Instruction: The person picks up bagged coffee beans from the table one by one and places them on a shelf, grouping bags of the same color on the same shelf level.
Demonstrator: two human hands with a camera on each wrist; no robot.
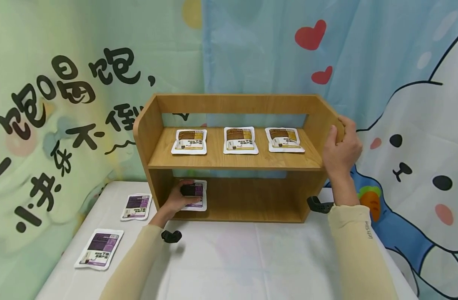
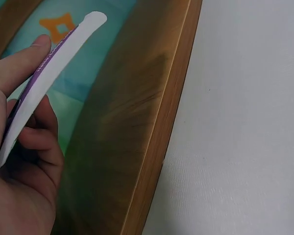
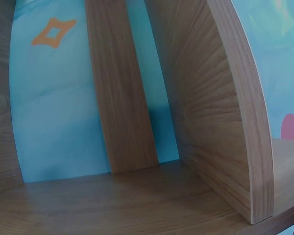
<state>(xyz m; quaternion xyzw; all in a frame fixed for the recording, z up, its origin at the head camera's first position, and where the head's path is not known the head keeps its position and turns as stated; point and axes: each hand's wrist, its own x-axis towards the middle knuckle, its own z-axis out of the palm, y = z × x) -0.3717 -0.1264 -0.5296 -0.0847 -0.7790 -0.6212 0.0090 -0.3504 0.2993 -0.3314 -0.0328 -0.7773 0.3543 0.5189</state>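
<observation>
Inside the lower left of a small wooden shelf, my left hand holds a purple-and-white packet. The left wrist view shows this packet edge-on, pinched between thumb and curled fingers, above the wooden lower board. My right hand grips the front edge of the shelf's right side panel, at upper-tier height. In the right wrist view, wooden boards and a side panel fill most of the picture.
Three brown-and-white packets lie in a row on the upper tier. Two purple-and-white packets, one nearer and one farther, lie left of the shelf on the white table. A printed curtain hangs behind.
</observation>
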